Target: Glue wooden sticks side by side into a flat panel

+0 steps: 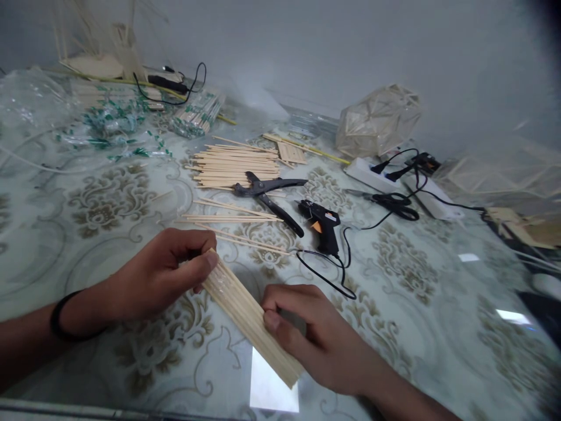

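A flat strip of wooden sticks point(245, 313), laid side by side, slants across the front of the table between my hands. My left hand point(169, 266) pinches its upper left end between thumb and fingers. On the strip's right edge, around the middle, my right hand point(313, 339) is closed with thumb and curled fingers. Shiny patches, perhaps glue, show near the left end. Just beyond my hands lie a few loose sticks point(232, 218), black-handled cutting pliers point(269, 193) and a black glue gun point(323, 225) with its cord.
A pile of sticks point(239, 164) lies behind the pliers. Plastic-wrapped stick bundles point(197, 114) are at the back left. White power strips point(372, 175) with black cables stand at the right, near a stick-built faceted frame point(379, 120). Patterned cloth covers the table point(109, 199).
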